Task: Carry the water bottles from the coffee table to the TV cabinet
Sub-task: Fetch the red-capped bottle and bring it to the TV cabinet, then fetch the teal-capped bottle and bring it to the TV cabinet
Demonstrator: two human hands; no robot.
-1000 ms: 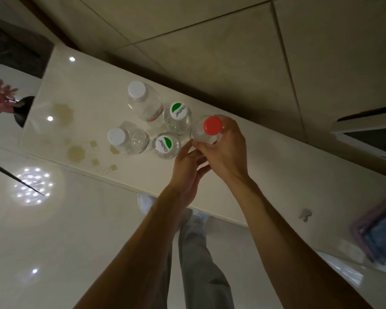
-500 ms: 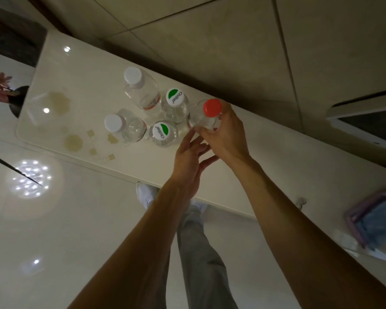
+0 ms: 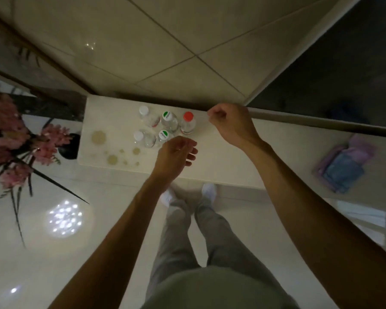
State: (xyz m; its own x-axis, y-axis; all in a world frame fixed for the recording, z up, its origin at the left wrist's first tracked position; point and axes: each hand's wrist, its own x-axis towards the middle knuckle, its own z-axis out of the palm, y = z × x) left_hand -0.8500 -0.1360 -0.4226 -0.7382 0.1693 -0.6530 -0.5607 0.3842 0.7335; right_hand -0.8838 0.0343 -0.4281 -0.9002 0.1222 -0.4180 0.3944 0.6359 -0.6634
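Note:
Several clear water bottles stand upright in a cluster on the white TV cabinet (image 3: 221,157). The red-capped bottle (image 3: 188,123) is at the right of the cluster, beside two green-capped bottles (image 3: 168,120) and two white-capped bottles (image 3: 145,114). My right hand (image 3: 232,123) hovers to the right of the red-capped bottle, apart from it, fingers loosely curled and holding nothing. My left hand (image 3: 176,155) is just in front of the cluster, fingers loose, holding nothing.
A dark vase with pink flowers (image 3: 13,139) stands at the cabinet's left end. A purple and blue folded cloth (image 3: 343,166) lies on the cabinet at the right. A dark TV screen (image 3: 343,74) rises behind. My legs and white shoes stand on the glossy floor.
My right hand has let go of the red-capped bottle and moved off to the right. My left hand has drawn back from the bottles. The view has pulled back and turned.

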